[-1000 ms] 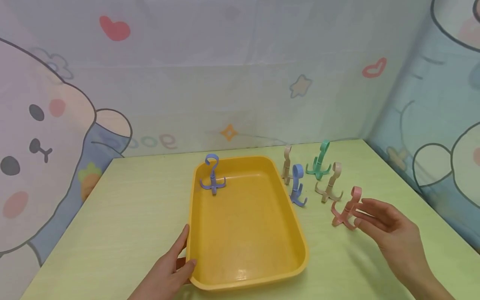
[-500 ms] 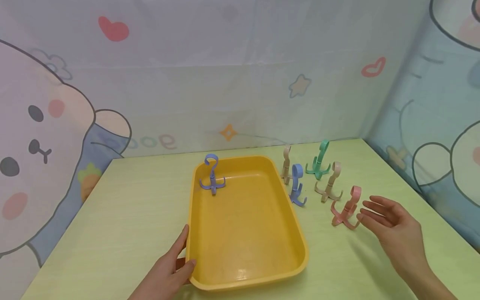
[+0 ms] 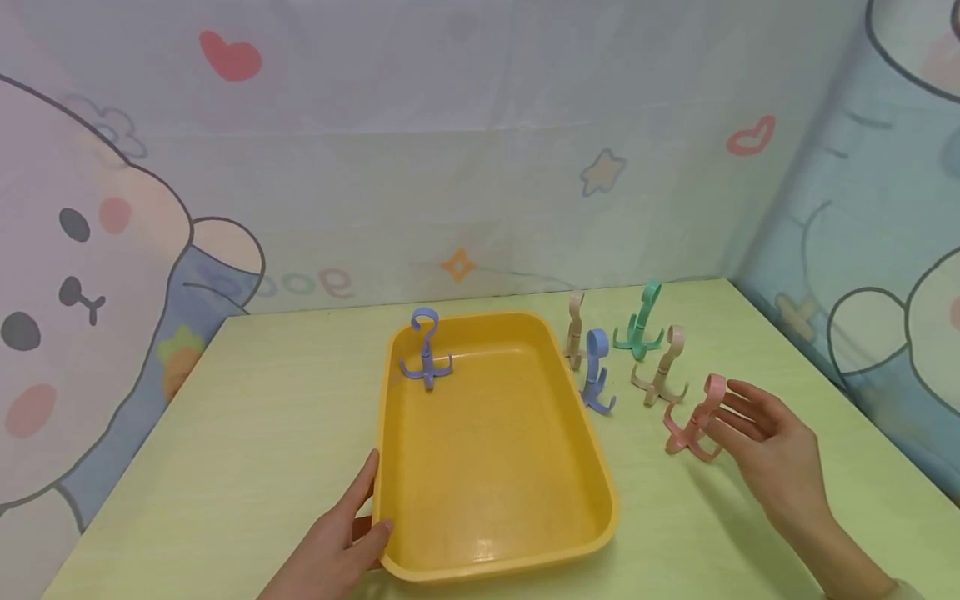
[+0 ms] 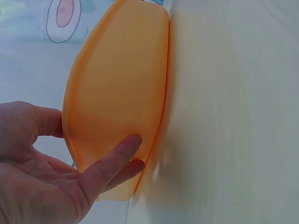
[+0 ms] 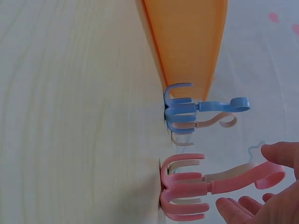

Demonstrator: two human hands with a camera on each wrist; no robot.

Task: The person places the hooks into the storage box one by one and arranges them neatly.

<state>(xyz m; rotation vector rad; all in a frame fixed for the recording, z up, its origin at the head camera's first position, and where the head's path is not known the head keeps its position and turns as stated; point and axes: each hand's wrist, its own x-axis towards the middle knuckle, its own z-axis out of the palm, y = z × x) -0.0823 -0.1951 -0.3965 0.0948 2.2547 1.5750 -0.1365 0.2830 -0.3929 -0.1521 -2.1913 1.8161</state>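
My left hand (image 3: pixel 333 542) grips the left rim of a yellow tray (image 3: pixel 607 508) near its front corner, thumb over the rim. In the left wrist view, its fingers (image 4: pixel 112 163) lie along the outer wall. A blue multi-prong hook (image 3: pixel 427 367) stands inside the tray at the back left. My right hand (image 3: pixel 776 458) is around the upright stem of a pink hook (image 3: pixel 686 435) on the table. In the right wrist view, the pink hook's curled top (image 5: pixel 271 176) sits between thumb and fingers, with a gap to the fingers.
Right of the tray stand a second blue hook (image 3: pixel 595 375), a beige hook (image 3: pixel 660 371), another beige hook (image 3: pixel 574 329) and a green hook (image 3: pixel 640 325). A printed cloth (image 3: pixel 480 167) hangs behind the pale table (image 3: pixel 285 417).
My right hand drew back slightly to the right of the pink hook, then came in left so thumb and fingers flank its stem. The left hand and tray stay put.
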